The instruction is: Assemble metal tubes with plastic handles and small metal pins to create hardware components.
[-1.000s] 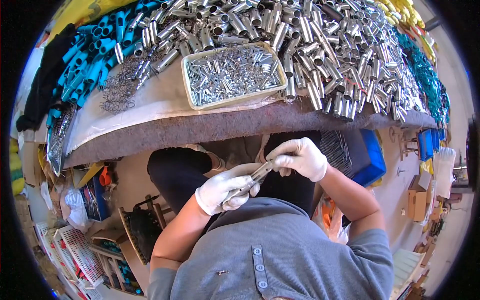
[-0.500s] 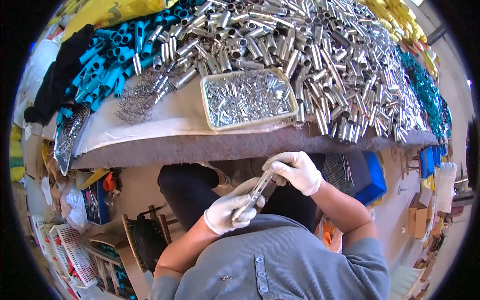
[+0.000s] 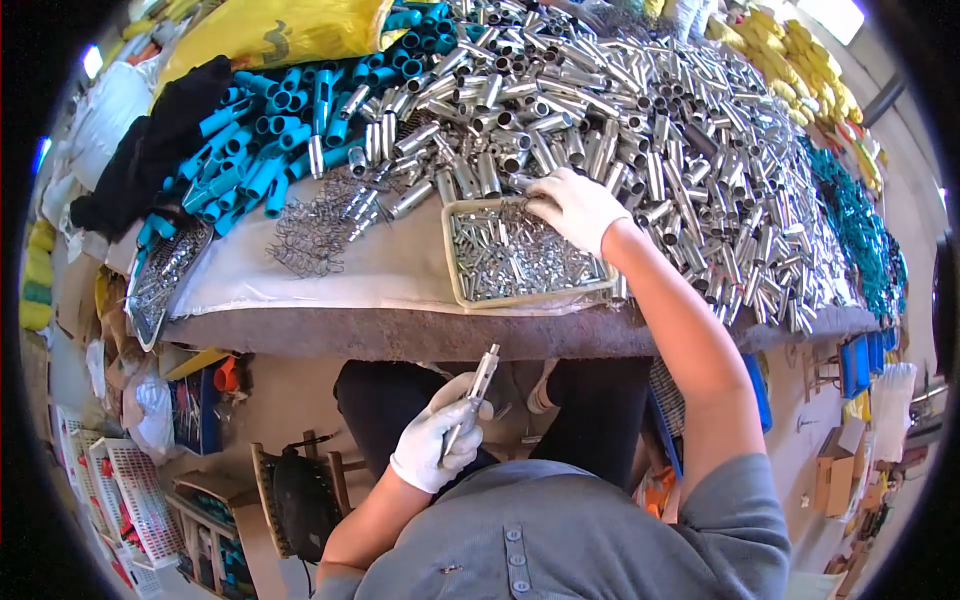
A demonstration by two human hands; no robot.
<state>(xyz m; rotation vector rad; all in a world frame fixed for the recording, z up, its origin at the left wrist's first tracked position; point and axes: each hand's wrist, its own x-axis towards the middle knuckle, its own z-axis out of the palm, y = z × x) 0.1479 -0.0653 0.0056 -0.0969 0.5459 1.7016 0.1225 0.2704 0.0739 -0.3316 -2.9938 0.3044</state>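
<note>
Blue tubes (image 3: 250, 160) lie on the left of the table, next to a tangle of wire springs (image 3: 315, 232). Below the table edge, the left hand (image 3: 437, 440) is closed around a thin metal rod (image 3: 474, 390). The right hand (image 3: 577, 208) dips loosely curled fingers into a tray (image 3: 455, 262) of small shiny pieces, beside a big pile of silver tubes (image 3: 640, 130).

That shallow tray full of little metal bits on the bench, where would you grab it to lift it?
Probably by the near long rim of the tray, coming from the person's side. It sits at the bench edge, so that rim is free, while metal tubes crowd the far side and the right hand rests over its far right corner.
</note>
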